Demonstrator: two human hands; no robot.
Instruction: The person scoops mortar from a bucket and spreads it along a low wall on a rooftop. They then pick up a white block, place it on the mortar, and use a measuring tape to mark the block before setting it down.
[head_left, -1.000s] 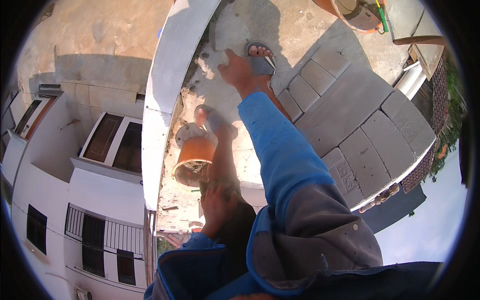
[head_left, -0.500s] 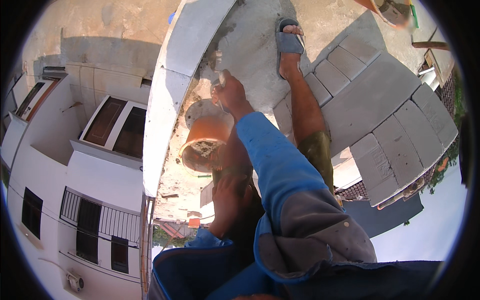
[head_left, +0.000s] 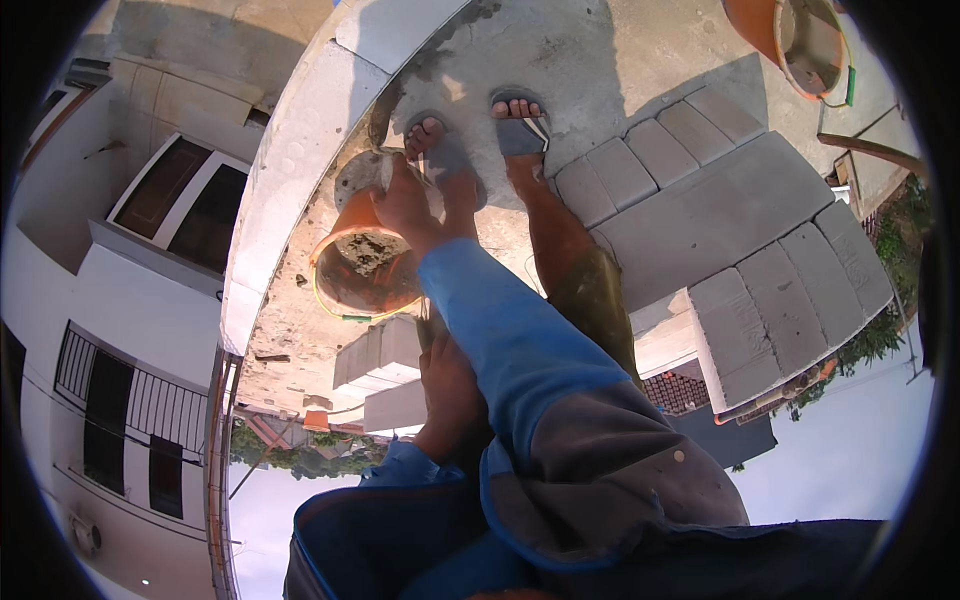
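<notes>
My right hand reaches down at the far edge of an orange bucket, its fingers curled. What it holds is hard to make out; part of the grip is hidden by the hand itself. Grey, lumpy mortar lies inside the bucket, whose wire handle with a green grip hangs toward me. Lower down, my left hand lies on my bent left leg, fingers stretched out in shadow. Both my feet stand in grey sandals on the concrete, just beyond the bucket.
A low wall of pale blocks curves along the left, with white houses beyond. Stacked grey blocks stand to my right. Another orange bucket sits at the far right. More blocks lie behind the near bucket.
The view has shifted, bringing my left foot and the far-right bucket more into sight. My right hand has moved closer to the near bucket's edge. My left hand stays on the leg.
</notes>
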